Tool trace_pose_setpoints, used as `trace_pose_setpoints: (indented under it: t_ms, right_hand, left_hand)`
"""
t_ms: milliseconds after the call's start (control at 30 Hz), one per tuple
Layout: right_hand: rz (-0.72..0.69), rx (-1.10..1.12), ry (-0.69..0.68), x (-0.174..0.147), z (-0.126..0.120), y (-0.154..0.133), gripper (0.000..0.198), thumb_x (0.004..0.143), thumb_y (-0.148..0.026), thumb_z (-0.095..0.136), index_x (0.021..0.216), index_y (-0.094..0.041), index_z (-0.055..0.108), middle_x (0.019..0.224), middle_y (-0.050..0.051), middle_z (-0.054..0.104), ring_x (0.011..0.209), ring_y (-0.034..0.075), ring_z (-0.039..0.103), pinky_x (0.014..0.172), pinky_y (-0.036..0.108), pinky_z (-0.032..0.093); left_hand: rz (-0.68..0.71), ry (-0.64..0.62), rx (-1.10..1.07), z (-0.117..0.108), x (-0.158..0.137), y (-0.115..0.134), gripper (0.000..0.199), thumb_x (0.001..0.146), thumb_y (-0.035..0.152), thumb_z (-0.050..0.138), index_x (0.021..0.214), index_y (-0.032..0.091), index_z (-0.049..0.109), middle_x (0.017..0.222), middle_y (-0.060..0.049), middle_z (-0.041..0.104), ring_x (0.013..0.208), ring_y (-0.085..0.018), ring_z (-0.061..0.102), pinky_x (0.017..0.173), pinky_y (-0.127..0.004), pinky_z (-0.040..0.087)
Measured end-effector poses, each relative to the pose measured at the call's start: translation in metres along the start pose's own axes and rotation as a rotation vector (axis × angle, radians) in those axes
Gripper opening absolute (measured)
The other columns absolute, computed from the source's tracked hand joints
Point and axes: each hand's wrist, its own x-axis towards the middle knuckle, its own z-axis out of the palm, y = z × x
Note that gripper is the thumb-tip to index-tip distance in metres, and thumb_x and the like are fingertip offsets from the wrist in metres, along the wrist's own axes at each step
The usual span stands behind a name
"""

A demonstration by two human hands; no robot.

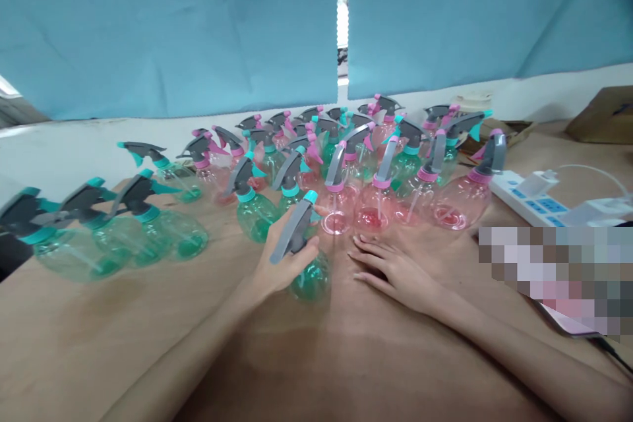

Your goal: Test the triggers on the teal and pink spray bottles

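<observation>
My left hand (285,262) is wrapped round the neck of a green spray bottle (312,278) with a grey and turquoise trigger head. The bottle is at the middle of the wooden table (237,349), its head tilted toward my wrist. Palm down, my right hand (390,270) rests on the wood to the right of that bottle, fingers stretched out and holding nothing. Just beyond its fingertips are a pink spray bottle (372,211) and another pink bottle (337,211). Behind my left hand stands a second green bottle (257,216).
Several more green spray bottles (182,234) stand on the left, and mixed pink and green ones crowd the back. To the right lie a white power strip (531,201) with plugs and a blurred-out device (568,330) with a cable. Cardboard (603,119) sits at the back right.
</observation>
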Motion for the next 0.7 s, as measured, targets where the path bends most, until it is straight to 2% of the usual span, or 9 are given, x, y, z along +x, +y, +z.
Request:
trace_pose_setpoints:
  t_ms: [133,267,333,433,567,700]
  right_hand:
    - [-0.008,-0.004,0.0,0.0003,0.0001,-0.0002,0.045,0.095,-0.046,0.045,0.134,-0.024,0.054,0.143,0.007,0.049,0.133,0.027,0.043,0.108,0.048,0.038]
    - [-0.002,-0.011,0.005,0.0004,0.0006,-0.0004,0.045,0.095,-0.046,0.045,0.133,-0.024,0.054,0.143,0.007,0.049,0.132,0.027,0.044,0.107,0.048,0.038]
    - [-0.004,-0.006,0.008,0.0004,0.0008,-0.0001,0.045,0.095,-0.046,0.045,0.133,-0.023,0.055,0.143,0.008,0.049,0.132,0.027,0.044,0.107,0.049,0.039]
    - [-0.01,0.01,0.014,0.0004,0.001,0.0005,0.045,0.095,-0.046,0.046,0.133,-0.025,0.055,0.143,0.007,0.049,0.132,0.027,0.044,0.107,0.05,0.039]
    - [-0.012,0.013,0.006,0.0006,0.0004,0.0005,0.045,0.095,-0.046,0.045,0.133,-0.024,0.054,0.142,0.008,0.05,0.132,0.027,0.044,0.107,0.049,0.038]
    - [-0.015,0.029,0.02,0.0005,-0.0002,0.0,0.045,0.094,-0.046,0.046,0.134,-0.027,0.053,0.142,0.007,0.051,0.131,0.028,0.044,0.107,0.05,0.039]
  left_hand:
    - [-0.027,-0.07,-0.015,-0.0001,0.0004,-0.0058,0.037,0.073,0.018,0.053,0.109,0.025,0.058,0.098,-0.002,0.069,0.084,-0.02,0.066,0.076,-0.033,0.054]
    - [-0.028,-0.058,-0.025,0.0004,-0.0013,-0.0053,0.04,0.073,0.016,0.053,0.112,0.026,0.057,0.112,-0.002,0.067,0.098,-0.021,0.064,0.09,-0.035,0.051]
    - [-0.037,-0.059,-0.022,0.0004,-0.0015,-0.0035,0.041,0.073,0.015,0.053,0.113,0.026,0.056,0.112,-0.002,0.067,0.1,-0.021,0.064,0.093,-0.035,0.05]
    - [-0.041,-0.055,-0.025,0.0001,-0.0012,-0.0019,0.04,0.074,0.017,0.052,0.112,0.026,0.056,0.114,-0.002,0.066,0.098,-0.022,0.064,0.089,-0.036,0.052]
    - [-0.034,-0.07,-0.031,-0.0004,-0.0014,-0.0034,0.036,0.076,0.021,0.052,0.111,0.027,0.055,0.106,-0.002,0.068,0.079,-0.019,0.066,0.074,-0.034,0.054]
    - [-0.005,-0.071,-0.037,-0.0005,-0.0019,-0.0051,0.034,0.077,0.021,0.052,0.111,0.026,0.054,0.105,-0.003,0.066,0.079,-0.018,0.065,0.08,-0.034,0.053]
